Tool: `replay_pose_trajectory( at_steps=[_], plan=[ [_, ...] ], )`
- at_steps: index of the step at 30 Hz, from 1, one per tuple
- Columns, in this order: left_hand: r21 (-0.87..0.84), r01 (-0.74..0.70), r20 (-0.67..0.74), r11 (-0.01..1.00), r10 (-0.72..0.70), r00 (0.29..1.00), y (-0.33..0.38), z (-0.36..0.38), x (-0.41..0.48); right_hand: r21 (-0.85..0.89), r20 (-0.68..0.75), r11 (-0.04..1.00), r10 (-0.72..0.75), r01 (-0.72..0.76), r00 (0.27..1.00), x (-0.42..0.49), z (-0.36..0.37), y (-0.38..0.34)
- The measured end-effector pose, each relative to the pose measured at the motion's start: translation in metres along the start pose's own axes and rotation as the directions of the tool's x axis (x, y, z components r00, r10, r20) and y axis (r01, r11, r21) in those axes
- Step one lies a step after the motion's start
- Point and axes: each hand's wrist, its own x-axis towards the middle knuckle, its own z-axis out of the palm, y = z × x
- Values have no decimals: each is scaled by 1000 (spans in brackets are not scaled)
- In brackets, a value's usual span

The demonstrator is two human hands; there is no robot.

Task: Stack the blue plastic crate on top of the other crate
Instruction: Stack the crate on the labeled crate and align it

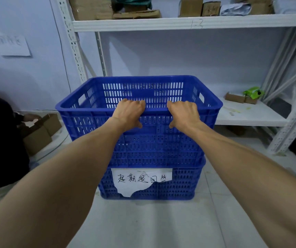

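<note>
A blue plastic crate (158,144) with slotted walls sits upright on top of a second blue crate (183,183), which stands on the floor and carries a torn white paper label with handwriting. The upper crate looks empty inside. My left hand (128,113) grips its near rim left of centre, fingers curled over the edge and thumb on the outer wall. My right hand (183,113) grips the same rim right of centre in the same way.
White metal shelving (188,23) stands right behind the crates, with cardboard boxes on its upper board and small boxes plus a green packet (253,93) on the lower right board. At the left a person in dark clothes (2,140) crouches by open cardboard boxes (40,133).
</note>
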Motion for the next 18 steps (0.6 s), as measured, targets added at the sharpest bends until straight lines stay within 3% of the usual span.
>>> replay_pose_trajectory(
  at_steps=[18],
  plan=[
    [-67,36,-15,997,-37,999,-2,18,16,7,-17,999,40,-40,999,7,8,2]
  ],
)
